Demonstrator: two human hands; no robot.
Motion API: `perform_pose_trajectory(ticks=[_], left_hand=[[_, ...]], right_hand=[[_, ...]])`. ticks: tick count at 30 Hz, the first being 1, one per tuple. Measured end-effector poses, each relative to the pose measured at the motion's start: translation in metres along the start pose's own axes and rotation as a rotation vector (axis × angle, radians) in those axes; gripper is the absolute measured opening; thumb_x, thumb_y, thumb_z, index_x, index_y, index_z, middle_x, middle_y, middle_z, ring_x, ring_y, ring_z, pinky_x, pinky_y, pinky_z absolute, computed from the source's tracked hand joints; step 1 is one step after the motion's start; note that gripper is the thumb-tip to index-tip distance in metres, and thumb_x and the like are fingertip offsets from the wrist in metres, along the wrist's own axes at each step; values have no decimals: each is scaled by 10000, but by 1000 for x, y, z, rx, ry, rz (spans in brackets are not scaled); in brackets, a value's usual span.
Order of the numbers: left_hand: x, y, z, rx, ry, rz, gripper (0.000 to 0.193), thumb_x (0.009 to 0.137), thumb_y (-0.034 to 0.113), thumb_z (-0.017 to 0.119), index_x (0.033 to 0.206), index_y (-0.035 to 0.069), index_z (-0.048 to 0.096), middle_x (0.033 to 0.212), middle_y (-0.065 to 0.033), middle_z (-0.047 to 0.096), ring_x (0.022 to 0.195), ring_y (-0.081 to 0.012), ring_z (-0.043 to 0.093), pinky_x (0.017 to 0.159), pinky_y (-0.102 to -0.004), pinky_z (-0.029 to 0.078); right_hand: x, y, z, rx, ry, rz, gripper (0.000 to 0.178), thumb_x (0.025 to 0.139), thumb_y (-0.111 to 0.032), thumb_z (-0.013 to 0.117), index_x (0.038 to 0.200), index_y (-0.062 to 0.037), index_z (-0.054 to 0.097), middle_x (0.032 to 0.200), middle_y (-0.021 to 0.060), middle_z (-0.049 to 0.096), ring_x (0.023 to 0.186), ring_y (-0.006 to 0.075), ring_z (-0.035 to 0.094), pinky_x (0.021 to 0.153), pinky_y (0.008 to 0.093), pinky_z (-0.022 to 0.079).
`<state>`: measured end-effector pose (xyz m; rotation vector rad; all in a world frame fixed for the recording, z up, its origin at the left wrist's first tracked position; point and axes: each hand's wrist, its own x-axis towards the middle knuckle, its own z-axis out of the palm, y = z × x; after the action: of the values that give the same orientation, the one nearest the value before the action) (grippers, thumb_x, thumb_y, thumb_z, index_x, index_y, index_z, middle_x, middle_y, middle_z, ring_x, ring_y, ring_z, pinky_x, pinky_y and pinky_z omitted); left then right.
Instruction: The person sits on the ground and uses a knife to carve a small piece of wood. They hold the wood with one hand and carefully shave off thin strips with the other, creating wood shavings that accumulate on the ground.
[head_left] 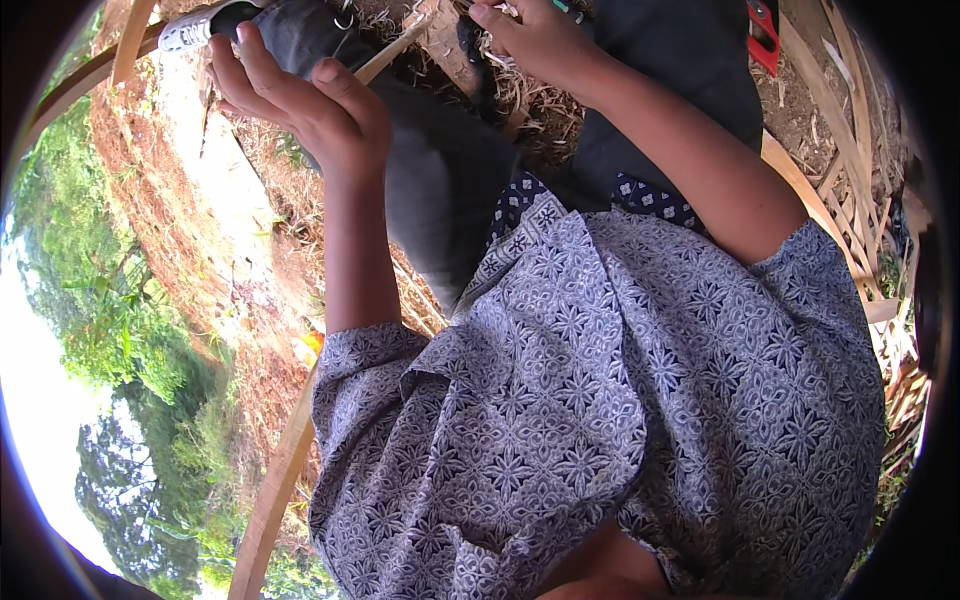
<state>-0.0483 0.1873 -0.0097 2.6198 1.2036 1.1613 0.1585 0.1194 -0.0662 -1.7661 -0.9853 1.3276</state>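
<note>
My left hand is raised over my left leg, palm turned up and fingers apart. Next to its thumb runs a thin pale strip of wood, which slants up to the right. I cannot tell whether the hand touches the strip. Close to the top edge my right hand is closed round a handle with a green end; the rest of that tool is cut off or hidden. Left of this hand, a light wooden block stands between my legs among shavings.
A red saw-like handle shows beside my right leg. Long split strips lie in a heap at the right. A wooden pole slants at the lower left. A white-and-black shoe is at the upper left, with bare soil and greenery beyond.
</note>
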Motion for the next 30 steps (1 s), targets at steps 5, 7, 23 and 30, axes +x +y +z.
perform_pose_trajectory(ticks=[5, 7, 23, 30], left_hand=[[-6, 13, 11, 58, -96, -13, 633, 1119, 424, 285, 1526, -61, 299, 1567, -356, 226, 1450, -502, 252, 1172, -641, 185], [-23, 3, 13, 97, -152, -81, 638, 1110, 456, 289, 1542, -11, 320, 1595, -314, 231, 1479, -512, 208, 1175, -673, 113], [-14, 13, -2, -13, -99, -177, 657, 1120, 445, 266, 1540, -60, 276, 1569, -358, 236, 1464, -500, 273, 1182, -615, 226], [-31, 36, -4, -112, -7, -118, 725, 1088, 564, 275, 1542, 4, 349, 1622, -337, 209, 1535, -519, 109, 1208, -653, 13]], right_hand=[[-10, -16, -2, -14, -145, -30, 241, 1054, -290, 583, 1087, -52, 599, 787, 90, 667, 689, 162, 636, 630, 374, 487], [-13, -25, -8, -110, -154, -88, 246, 1054, -291, 591, 1089, -48, 600, 795, 86, 676, 681, 154, 633, 621, 372, 481], [-28, -18, -20, -64, -341, 143, 278, 1072, -331, 561, 1197, -96, 638, 829, 11, 647, 682, 53, 580, 637, 270, 460], [-57, -27, -22, -227, -462, -63, 294, 1046, -356, 609, 1213, -114, 615, 857, 19, 651, 751, 101, 599, 695, 309, 473]])
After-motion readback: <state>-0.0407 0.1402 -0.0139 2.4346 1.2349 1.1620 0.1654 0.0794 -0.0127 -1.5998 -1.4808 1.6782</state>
